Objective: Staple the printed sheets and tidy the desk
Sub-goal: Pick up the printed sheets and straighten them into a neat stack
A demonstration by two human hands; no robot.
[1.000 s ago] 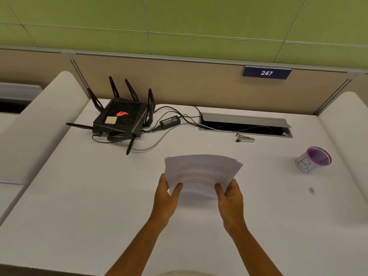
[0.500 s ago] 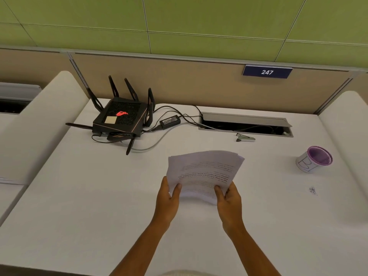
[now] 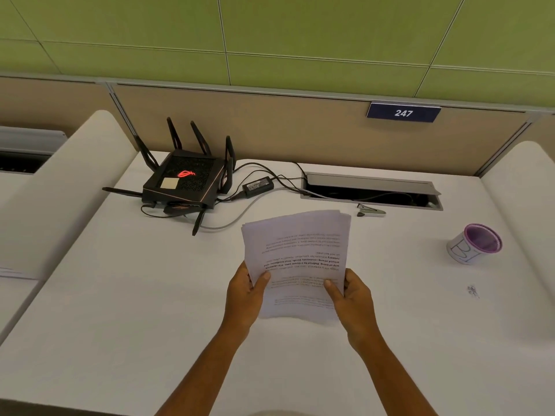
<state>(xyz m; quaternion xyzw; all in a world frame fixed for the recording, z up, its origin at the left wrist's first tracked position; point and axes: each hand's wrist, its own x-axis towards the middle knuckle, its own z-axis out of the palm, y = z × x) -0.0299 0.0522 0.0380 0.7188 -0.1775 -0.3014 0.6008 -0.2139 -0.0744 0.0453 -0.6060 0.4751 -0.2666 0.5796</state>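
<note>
From the head view we see a black router at upper left of the white worktop, its adapter and cables beside it, a small stapler before the open cable tray, and a purple-rimmed cup at right. At centre, our left hand and right hand each clasp a lower side edge of the printed sheets, thumbs on top, the stack raised off the worktop.

White printed sheets, loosely fanned, text upside down, held above the desk; small stapler lies beyond.
</note>
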